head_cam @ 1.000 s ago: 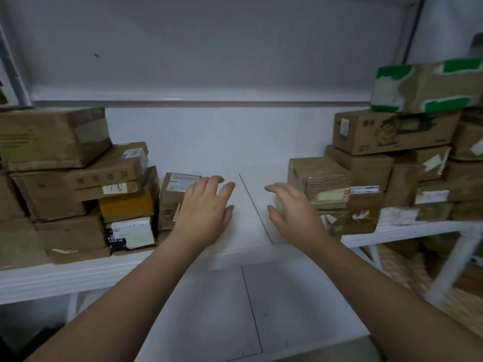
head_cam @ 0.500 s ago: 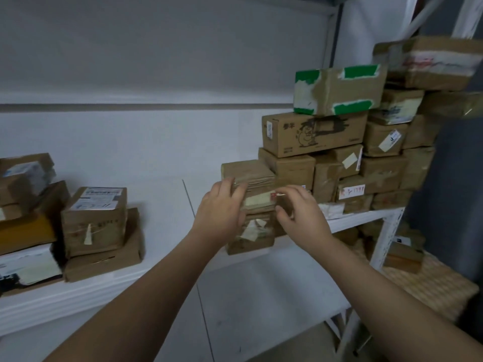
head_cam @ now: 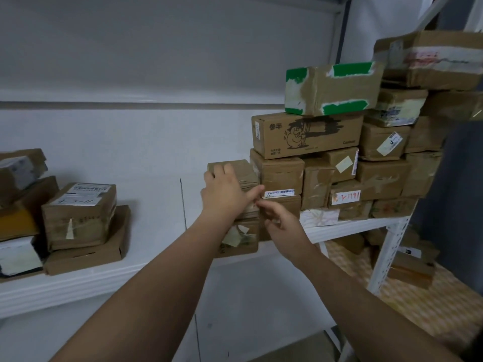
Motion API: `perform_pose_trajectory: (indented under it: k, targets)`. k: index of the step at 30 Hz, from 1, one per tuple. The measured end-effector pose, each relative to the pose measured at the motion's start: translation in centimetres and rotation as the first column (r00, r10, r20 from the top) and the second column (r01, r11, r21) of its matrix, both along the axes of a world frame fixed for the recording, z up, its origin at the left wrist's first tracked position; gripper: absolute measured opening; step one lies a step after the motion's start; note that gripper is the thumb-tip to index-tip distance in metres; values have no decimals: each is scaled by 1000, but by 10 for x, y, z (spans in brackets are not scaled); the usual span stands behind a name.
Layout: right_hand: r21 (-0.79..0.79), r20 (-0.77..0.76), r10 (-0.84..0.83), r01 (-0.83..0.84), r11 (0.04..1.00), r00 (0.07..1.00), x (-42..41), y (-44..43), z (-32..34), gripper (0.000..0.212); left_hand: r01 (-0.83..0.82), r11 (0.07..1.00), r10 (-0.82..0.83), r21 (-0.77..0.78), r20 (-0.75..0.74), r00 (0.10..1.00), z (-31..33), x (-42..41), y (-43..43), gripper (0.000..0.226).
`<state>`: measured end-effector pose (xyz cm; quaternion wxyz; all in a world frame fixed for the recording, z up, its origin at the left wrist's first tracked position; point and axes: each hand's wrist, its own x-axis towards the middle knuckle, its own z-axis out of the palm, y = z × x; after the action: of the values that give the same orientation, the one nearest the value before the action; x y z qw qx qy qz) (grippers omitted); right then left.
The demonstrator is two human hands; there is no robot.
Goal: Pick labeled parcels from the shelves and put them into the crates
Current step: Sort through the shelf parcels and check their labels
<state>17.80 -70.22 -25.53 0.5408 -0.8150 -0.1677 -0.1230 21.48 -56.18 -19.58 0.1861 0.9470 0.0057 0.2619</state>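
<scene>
Cardboard, brown and wrapped in clear tape: the small parcel (head_cam: 245,171) sits on the white shelf (head_cam: 156,205), on top of a lower box (head_cam: 241,242) and just beside the left end of the big stack on the right. The left hand (head_cam: 224,197) clamps on it, fingers over its top and thumb along its near face. The right hand (head_cam: 283,226) hovers at its near right corner with fingers loosely curled, holding nothing (contact with the parcel cannot be told). In the stack, a cartoon-printed box (head_cam: 305,134) lies under a green-taped box (head_cam: 332,87). At far left stands a labelled box (head_cam: 81,212).
</scene>
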Motion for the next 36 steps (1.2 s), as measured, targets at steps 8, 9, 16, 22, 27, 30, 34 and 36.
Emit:
perform_pose_trajectory:
  k: [8,9,16,22,27,30,34,36]
  targets:
    - [-151,10,14,-12,988,1000,9,8,-10,45,-66,997,69,-46,80,994,1,-2,-2,70]
    - [-237,33,-5,12,972,999,10,10,-11,44,-72,993,83,-97,117,990,1,-4,4,67]
    - [-319,121,-122,155,935,985,4,26,-2,38,318,682,21,-659,453,891,-13,-44,75,29]
    - [357,-104,300,-246,901,948,-18,56,28,56,444,83,-87,-892,437,895,-14,-81,71,28]
    - [538,-4,459,-385,750,889,-21,73,36,89,399,245,-36,-884,403,915,-22,-93,75,34]
    - [480,48,423,-393,785,905,-24,72,39,94,388,370,-77,-844,388,918,-26,-97,85,31]
    - [390,86,319,-327,861,944,-27,72,36,99,321,418,-231,-850,243,942,-21,-104,88,58]
    - [347,98,294,-310,885,951,-30,70,36,98,297,398,-193,-868,237,952,-21,-103,89,62]
